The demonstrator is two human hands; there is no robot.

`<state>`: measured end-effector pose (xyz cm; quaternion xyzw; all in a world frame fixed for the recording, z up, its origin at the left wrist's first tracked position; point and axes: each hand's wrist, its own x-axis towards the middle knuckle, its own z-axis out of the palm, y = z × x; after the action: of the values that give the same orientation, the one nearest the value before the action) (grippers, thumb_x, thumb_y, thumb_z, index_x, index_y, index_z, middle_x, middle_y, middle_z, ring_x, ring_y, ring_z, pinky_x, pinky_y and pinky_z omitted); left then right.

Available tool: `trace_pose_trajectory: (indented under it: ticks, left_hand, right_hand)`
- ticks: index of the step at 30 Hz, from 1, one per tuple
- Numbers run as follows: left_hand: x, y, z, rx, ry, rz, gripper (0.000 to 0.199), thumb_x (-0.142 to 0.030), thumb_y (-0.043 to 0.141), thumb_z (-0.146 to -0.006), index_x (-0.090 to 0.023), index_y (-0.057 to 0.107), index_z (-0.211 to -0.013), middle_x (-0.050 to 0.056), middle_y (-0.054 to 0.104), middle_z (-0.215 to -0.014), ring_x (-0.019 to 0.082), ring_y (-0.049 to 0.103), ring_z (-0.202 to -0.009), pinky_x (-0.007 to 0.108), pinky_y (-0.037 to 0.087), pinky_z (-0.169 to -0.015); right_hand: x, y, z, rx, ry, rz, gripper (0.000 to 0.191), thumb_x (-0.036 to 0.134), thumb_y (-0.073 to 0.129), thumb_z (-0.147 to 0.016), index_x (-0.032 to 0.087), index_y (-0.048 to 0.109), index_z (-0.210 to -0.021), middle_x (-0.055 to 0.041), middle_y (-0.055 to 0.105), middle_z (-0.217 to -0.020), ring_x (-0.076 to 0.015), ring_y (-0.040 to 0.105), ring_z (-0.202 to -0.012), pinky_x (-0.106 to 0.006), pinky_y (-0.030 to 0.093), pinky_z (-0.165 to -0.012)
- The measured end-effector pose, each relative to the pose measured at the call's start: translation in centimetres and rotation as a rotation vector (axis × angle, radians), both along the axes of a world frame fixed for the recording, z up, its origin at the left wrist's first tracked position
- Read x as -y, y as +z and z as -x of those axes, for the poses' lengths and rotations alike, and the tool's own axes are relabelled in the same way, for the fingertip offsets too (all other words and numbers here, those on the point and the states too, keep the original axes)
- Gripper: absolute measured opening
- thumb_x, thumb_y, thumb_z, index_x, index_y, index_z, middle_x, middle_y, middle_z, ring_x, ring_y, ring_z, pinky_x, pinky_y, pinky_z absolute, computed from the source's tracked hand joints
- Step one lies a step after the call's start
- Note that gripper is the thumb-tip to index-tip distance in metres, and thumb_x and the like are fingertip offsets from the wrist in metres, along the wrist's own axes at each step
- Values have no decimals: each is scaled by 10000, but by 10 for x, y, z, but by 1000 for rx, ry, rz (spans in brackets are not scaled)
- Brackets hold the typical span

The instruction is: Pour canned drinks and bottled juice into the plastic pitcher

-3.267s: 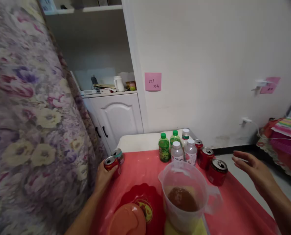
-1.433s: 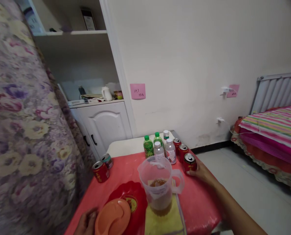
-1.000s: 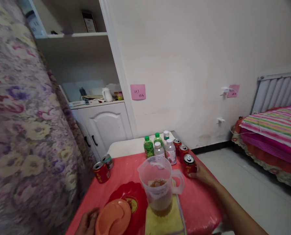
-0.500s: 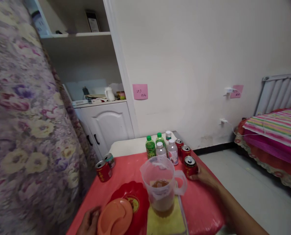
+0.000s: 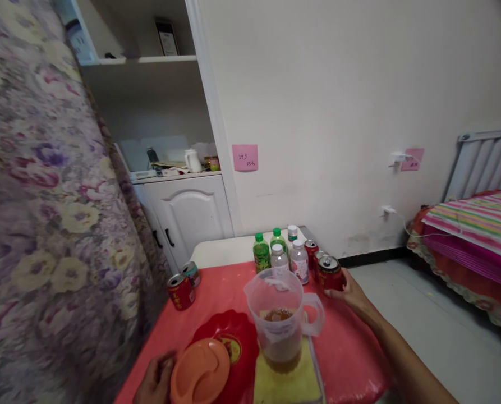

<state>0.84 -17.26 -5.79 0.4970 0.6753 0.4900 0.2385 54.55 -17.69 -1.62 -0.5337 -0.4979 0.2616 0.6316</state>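
My right hand (image 5: 351, 294) is wrapped round a red drink can (image 5: 330, 274) with a black top, held upright just off the table at the right. Close behind it stand other red cans (image 5: 311, 249), partly hidden. My left hand (image 5: 156, 377), fingers curled, grips the left edge of an orange plastic lid (image 5: 202, 370) above a red scalloped plate (image 5: 239, 322). Between my hands a clear plastic pitcher (image 5: 277, 325) holds some brown liquid. It stands on a yellow cloth (image 5: 290, 381).
Green-capped bottles (image 5: 261, 252) and white-capped bottles (image 5: 299, 264) stand behind the pitcher. A red can (image 5: 180, 293) and a teal can (image 5: 192, 274) are at the table's left. A floral curtain (image 5: 40, 196) hangs left; a wall (image 5: 317, 112) rises behind the table.
My right hand has lifted the red can a little off the table, and the can now covers more of the one behind it. My left hand stays at the orange lid.
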Motion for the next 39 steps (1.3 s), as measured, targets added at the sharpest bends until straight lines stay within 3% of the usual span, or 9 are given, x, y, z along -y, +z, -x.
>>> trace_pose_trajectory:
  ticks: [7, 11, 16, 23, 39]
  left_hand:
    - [0, -2, 1, 11, -8, -7, 495, -621, 628, -662, -219, 710, -939, 76, 799, -987, 310, 743, -914, 376, 601, -767]
    - [1, -1, -2, 37, -8, -56, 469, -617, 665, -655, -226, 713, -909, 60, 809, -946, 307, 743, -917, 370, 612, -763]
    - [4, 3, -5, 19, -8, -58, 459, -606, 647, -680, -220, 714, -919, 58, 802, -925, 295, 736, -890, 356, 594, -754]
    - [6, 10, -10, 0, 19, -23, 482, -611, 612, -659, -215, 707, -918, 72, 790, -930, 301, 724, -889, 369, 571, -771]
    - [4, 2, -6, -2, -11, -55, 455, -598, 610, -689, -220, 704, -923, 71, 789, -953, 298, 725, -902, 385, 580, -811]
  right_hand:
    - [14, 59, 14, -12, -46, -3, 787, 454, 833, -602, 204, 543, -1290, -149, 657, -1305, -353, 605, -1236, -508, 481, -1074]
    - [22, 94, 26, 96, -120, -40, 772, 439, 815, -616, 209, 561, -1307, -136, 612, -1305, -345, 585, -1225, -519, 458, -1086]
    - [33, 122, 42, 250, -193, -113, 751, 412, 787, -651, 203, 560, -1336, -133, 581, -1296, -340, 576, -1221, -533, 465, -1085]
    - [45, 136, 54, 476, -199, -253, 645, 293, 752, -728, 254, 556, -1340, -109, 596, -1278, -314, 578, -1218, -534, 473, -1094]
    - [48, 134, 59, 737, -181, -329, 649, 151, 670, -787, 291, 486, -1393, -99, 588, -1325, -310, 542, -1229, -550, 464, -1079]
